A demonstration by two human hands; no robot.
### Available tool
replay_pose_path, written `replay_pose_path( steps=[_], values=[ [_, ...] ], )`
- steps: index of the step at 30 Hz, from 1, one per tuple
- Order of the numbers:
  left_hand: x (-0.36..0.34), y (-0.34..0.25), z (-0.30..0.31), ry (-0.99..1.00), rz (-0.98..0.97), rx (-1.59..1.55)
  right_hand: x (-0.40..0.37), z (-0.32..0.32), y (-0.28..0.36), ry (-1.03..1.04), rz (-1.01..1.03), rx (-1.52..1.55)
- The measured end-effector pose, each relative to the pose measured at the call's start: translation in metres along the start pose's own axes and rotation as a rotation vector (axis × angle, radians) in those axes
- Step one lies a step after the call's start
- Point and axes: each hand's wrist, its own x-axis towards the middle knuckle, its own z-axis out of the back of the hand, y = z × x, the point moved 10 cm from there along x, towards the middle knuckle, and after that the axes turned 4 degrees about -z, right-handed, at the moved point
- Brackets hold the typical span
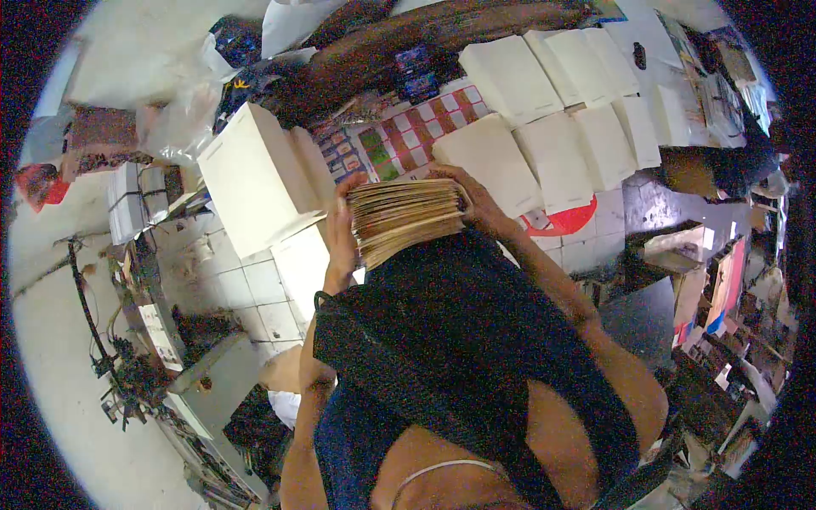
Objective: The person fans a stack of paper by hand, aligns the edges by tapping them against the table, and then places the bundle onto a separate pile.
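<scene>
A thick stack of yellowish sheets is held against the front of my dark top, its layered edges facing up. My left hand presses on the stack's left side, fingers upright along it. Around the right upper corner curls my right hand. Just beyond the stack, a cream paper pile stands at the left, and another cream pile lies at the right, near my right hand. The undersides of both hands' grips are hidden.
More cream piles lie in rows at the upper right. A patterned red and white sheet is between the piles. A red round object shows under them. White floor tiles are at the left, beside a grey cabinet.
</scene>
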Motion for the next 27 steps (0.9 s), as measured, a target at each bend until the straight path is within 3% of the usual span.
replay_pose_path(
  steps=[4, 7, 10, 13, 16, 19, 22, 23, 25, 27],
  values=[
    [0.004, -0.025, -0.006, 0.043, -0.021, 0.141, -0.013, -0.008, 0.039, 0.17, 0.12, -0.251],
    [0.011, -0.079, -0.015, 0.033, -0.044, 0.078, -0.01, -0.005, 0.014, 0.166, 0.04, -0.347],
    [0.004, -0.113, -0.064, 0.24, -0.372, 0.857, -0.004, -0.01, -0.015, 0.158, -0.129, -0.017],
    [0.0, -0.115, -0.105, 0.348, -0.546, 1.307, 0.005, -0.01, -0.028, 0.158, -0.088, 0.066],
    [0.004, -0.076, -0.084, 0.439, -0.36, 1.341, 0.006, -0.003, -0.039, 0.158, -0.027, 0.145],
    [0.004, -0.087, -0.082, 0.406, -0.424, 1.316, 0.009, -0.006, -0.043, 0.113, 0.019, 0.135],
    [0.004, -0.083, -0.123, 0.525, -0.515, 1.385, 0.005, -0.014, -0.016, 0.114, -0.07, 0.222],
    [0.002, -0.07, -0.136, 0.538, -0.547, 1.27, 0.005, -0.014, -0.017, 0.105, -0.075, 0.204],
    [-0.002, -0.073, -0.156, 0.608, -0.6, 1.23, 0.008, 0.0, -0.057, 0.035, 0.002, 0.034],
    [0.003, -0.089, -0.158, 0.581, -0.606, 1.146, 0.01, 0.004, -0.063, 0.077, 0.022, 0.124]
  ],
)
